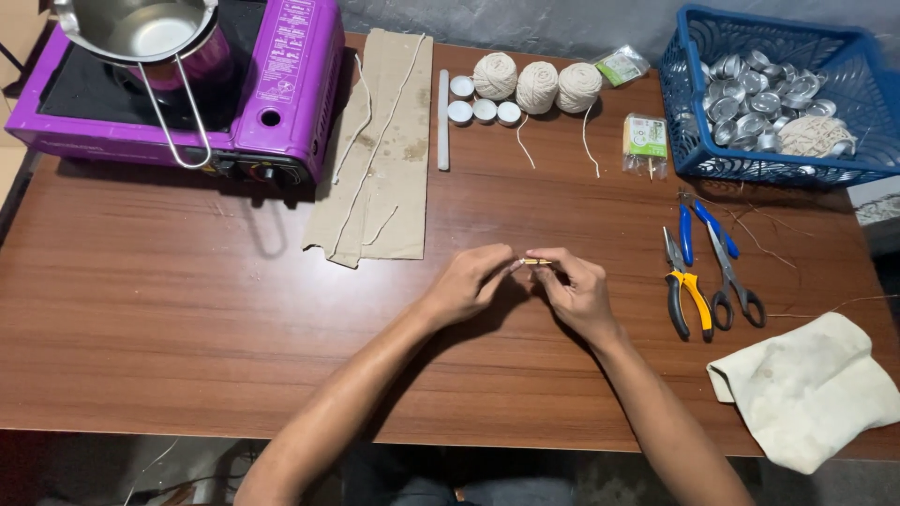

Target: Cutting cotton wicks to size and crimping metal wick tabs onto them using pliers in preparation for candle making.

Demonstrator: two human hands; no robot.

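Lying crosswise between both hands (pixel 525 281), small yellow piece (pixel 536 261).

Even, fairly bright light falls from above on the table (pixel 234 319), and the wood gives a soft sheen left of the hands rather than hard glare. Short soft shadows lie just below the stove (pixel 187 84), its pot handle (pixel 178 112) and the pliers (pixel 687 290), while under the table's near edge the floor is dark. The picture is sharp at the middle; toward the table's corners, lines seem to bend slightly.
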